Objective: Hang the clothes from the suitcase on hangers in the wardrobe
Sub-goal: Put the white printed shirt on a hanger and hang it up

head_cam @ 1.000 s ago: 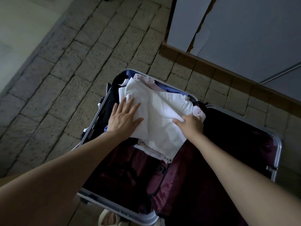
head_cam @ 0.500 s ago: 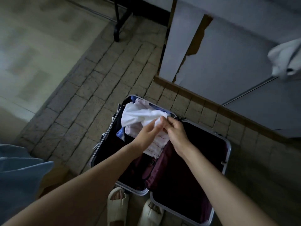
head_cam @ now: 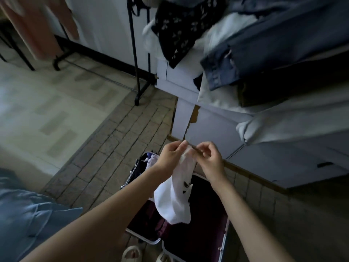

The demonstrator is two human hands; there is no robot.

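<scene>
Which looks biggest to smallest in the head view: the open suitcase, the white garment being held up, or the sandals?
1. Suitcase, by far the largest, though partly cut off.
2. White garment, hanging bunched from both hands over the suitcase.
3. Sandals, smallest; they are cut off by the frame's bottom edge, so their full size is unsure.

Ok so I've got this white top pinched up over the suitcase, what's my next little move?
Probably draw your hands apart to open it out. The left hand and right hand pinch the white top close together at its upper edge, so it hangs bunched above the open suitcase, not ready for a hanger.
</scene>
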